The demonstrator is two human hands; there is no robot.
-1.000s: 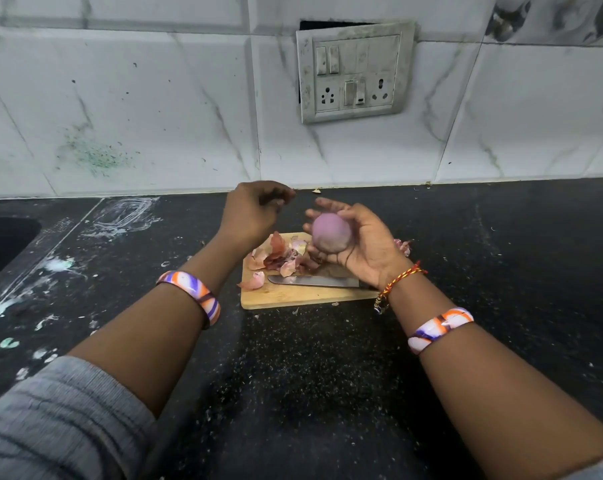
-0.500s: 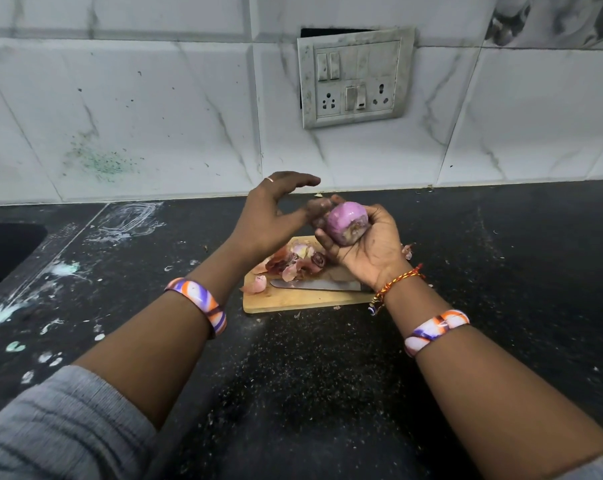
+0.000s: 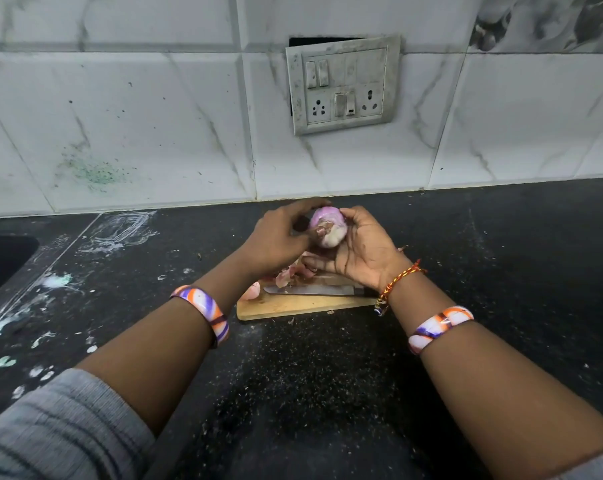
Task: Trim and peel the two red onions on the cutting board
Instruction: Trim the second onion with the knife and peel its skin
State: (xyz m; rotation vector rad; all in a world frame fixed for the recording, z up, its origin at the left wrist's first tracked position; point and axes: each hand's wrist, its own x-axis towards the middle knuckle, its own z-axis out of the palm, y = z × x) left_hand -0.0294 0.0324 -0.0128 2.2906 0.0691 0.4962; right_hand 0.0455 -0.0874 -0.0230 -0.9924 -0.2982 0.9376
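- One onion (image 3: 328, 227) is held above the far edge of the cutting board (image 3: 303, 304), cupped in the right hand (image 3: 362, 252); that grip is closed around the bulb from its right side and from beneath.
- The left hand (image 3: 276, 244) is pressed against the bulb's left side, with the thumb laid on a brownish stub at its near end; this grip is narrow, pinched on that stub or on a flap of skin, though the blur does not allow the two to be told apart.
- Most of the bulb's surface appears pale purple and smooth, so the peeling is judged to be nearly done on this one.
- A second onion cannot be made out; it may be hidden behind the hands.
- Below the grip, loose skins (image 3: 286, 277) are heaped on the board, and a knife (image 3: 314, 290) is laid flat just under the right wrist, blade pointing left.
- Risks, as judged from here:
  - The peeled surface is likely to be slick, so a hard tug on the stub could twist the bulb out of the cupping grip and onto the table (image 3: 310, 375).
  - A wrist lowered carelessly could be brought down on the blade lying directly beneath it.
  - Good flesh could be torn away if the stub is pulled off rather than cut.
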